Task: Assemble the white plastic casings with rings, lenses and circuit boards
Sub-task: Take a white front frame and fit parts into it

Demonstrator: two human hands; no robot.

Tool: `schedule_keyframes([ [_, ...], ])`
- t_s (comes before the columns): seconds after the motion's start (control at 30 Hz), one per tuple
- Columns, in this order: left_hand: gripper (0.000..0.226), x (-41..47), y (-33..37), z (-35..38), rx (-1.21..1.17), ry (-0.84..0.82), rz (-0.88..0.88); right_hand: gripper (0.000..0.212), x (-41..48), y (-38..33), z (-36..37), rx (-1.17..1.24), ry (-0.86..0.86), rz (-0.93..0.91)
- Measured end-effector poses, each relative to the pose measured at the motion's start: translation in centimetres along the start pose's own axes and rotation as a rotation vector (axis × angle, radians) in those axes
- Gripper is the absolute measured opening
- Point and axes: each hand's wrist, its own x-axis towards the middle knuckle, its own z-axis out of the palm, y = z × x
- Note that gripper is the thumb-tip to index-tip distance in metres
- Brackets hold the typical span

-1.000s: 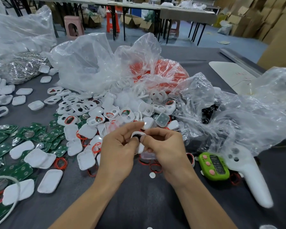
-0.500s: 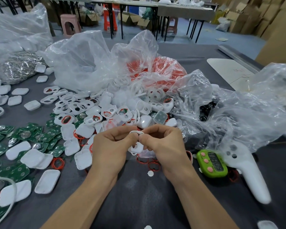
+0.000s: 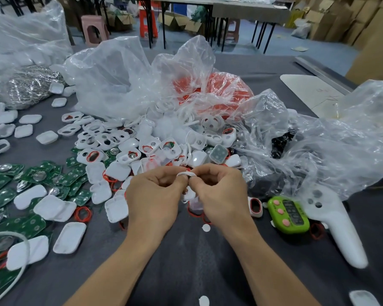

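Both my hands are curled in tight over one white casing (image 3: 186, 174), just nearer than the heap of loose casings (image 3: 117, 171) in the middle of the table (image 3: 186, 266); my left hand (image 3: 155, 195) pinches its left side and my right hand (image 3: 221, 195) its right side, thumbs and forefingers meeting at the top rim; what sits inside the shell I cannot tell, since my fingers cover it.

I judge I am pressing a part home, and the trouble lies in that press; the shell looks thin and slick, so uneven thumb pressure could seat the part crooked or spring it out. If it flies, it lands among the red rings (image 3: 82, 214) and green circuit boards (image 3: 31, 177) to the left, or in the crumpled plastic bags (image 3: 128, 80) on the far side; finding it there would be slow. Squeezing too hard could bend or crack the rim; too lightly, and the piece would sit proud.

A small white disc (image 3: 206, 227) lies on the cloth just nearer than my right hand, and a second disc (image 3: 203, 301) at the near edge; my wrists could sweep either away. The green timer (image 3: 289, 214) and white controller (image 3: 338, 230) lie to the right, near my right forearm; a careless elbow would knock them.
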Motion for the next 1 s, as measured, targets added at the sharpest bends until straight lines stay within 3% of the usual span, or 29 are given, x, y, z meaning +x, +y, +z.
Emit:
schedule_keyframes([
  [0.13, 0.035, 0.3, 0.4, -0.1, 0.126, -0.194, -0.005, 0.018, 0.0, 0.1, -0.7, -0.01, 0.051, -0.053],
  [0.4, 0.039, -0.1, 0.1, 0.5, 0.239, -0.055, 0.13, 0.015, -0.4, 0.1, -0.1, 0.004, 0.083, -0.117],
  [0.53, 0.028, 0.1, -0.2, 0.3, 0.124, -0.156, 0.102, 0.016, -0.3, -0.1, -0.6, 0.071, 0.07, -0.097],
  [0.67, 0.024, 0.5, 0.0, -0.2, -0.342, -0.431, -0.194, 0.019, 0.0, -0.6, -1.0, 0.373, 0.026, 0.072],
  [0.83, 0.037, 1.6, -0.5, -1.8, -0.516, -0.757, -0.306, 0.037, 0.5, -0.4, -2.5, 0.459, -0.131, 0.154],
  [1.0, 0.04, 1.8, -0.5, -1.8, -0.621, -0.761, -0.293, 0.045, 0.3, -0.4, -2.4, 0.447, -0.125, 0.142],
])
